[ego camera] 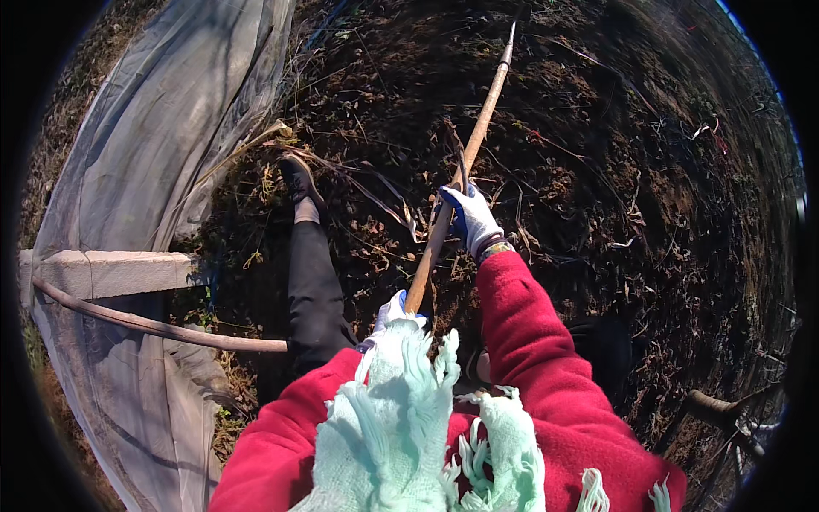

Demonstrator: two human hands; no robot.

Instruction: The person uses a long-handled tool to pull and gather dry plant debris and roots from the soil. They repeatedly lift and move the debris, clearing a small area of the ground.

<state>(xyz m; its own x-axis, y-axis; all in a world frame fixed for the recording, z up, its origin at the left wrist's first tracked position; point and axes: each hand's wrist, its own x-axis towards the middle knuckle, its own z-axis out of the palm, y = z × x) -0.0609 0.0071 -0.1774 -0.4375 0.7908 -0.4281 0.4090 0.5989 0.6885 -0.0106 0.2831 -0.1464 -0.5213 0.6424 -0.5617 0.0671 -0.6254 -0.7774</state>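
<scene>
A long-handled tool (477,137) slants up and away over dark soil, with a pale wooden shaft and a tapering metal socket (508,50) at the far end. What sits beyond the socket is lost in shadow, so its head cannot be told. My right hand (472,214), in a white and blue coated work glove, grips the shaft around its middle. Close to my body, my left hand (391,312) in a matching glove holds the near end. A fringed mint-green scarf (390,409) partly covers that hand.
Weeds, dry stalks and dead leaves (397,217) litter the soil. At left hang translucent plastic sheeting (160,128), a concrete post (128,272) and a bent wooden pole (160,326) reaching my left leg (313,275). A cut branch (713,404) lies at lower right.
</scene>
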